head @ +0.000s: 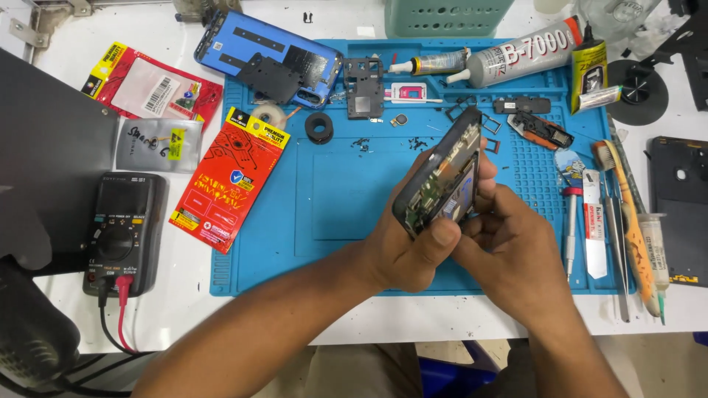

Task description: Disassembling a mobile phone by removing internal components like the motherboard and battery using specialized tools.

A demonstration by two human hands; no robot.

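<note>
Hands first: left hand [413,250] is wrapped around an opened phone [441,183], thumb pressed along its lower edge, and right hand [509,243] closes on the other side, fingers curled behind it. It's held tilted above the middle of the blue work mat [346,199], circuit board showing. Looks well into teardown to me: blue back cover [243,48] already sits at the mat's top left corner, black inner frame [364,87] beside it, loose screws around. Board itself still seems seated. Glue tubes [516,53] line the top edge, tweezers and a screwdriver [571,221] the right edge, multimeter [122,232] off the mat's left edge.
</note>
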